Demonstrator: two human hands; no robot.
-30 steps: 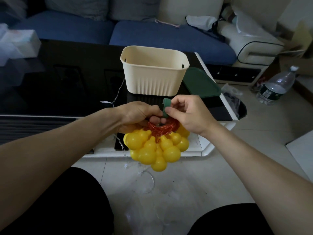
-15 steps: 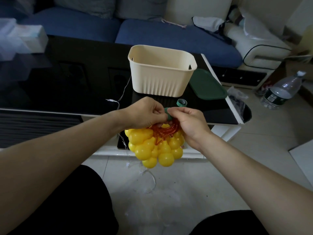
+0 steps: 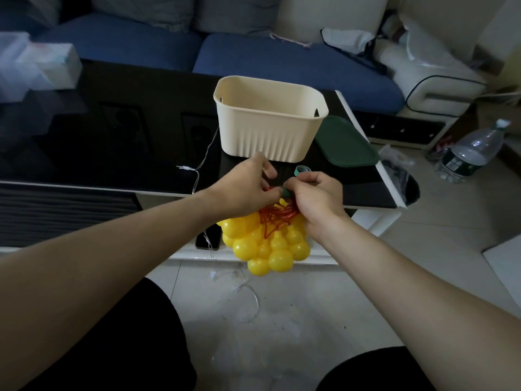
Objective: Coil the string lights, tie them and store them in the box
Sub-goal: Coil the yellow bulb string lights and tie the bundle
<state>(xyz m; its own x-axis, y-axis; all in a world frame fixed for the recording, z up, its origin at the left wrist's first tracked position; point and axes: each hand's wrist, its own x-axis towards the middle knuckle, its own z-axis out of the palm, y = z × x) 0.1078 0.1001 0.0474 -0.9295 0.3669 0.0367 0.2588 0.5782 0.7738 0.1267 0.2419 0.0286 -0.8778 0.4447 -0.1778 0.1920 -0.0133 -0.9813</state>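
Many yellow bulbs (image 3: 265, 244) bunched, red wire (image 3: 277, 217) coiled

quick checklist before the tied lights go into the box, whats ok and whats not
1. Bunch of yellow bulb string lights gathered: ok, held by left hand and right hand.
2. Green strap tie fastened round the red wires: cannot tell, fingers cover it.
3. Cream ribbed plastic box open: ok.
4. Dark green lid off: ok, beside box.
5. Thin white cable tucked in: not ok, trails over the table.
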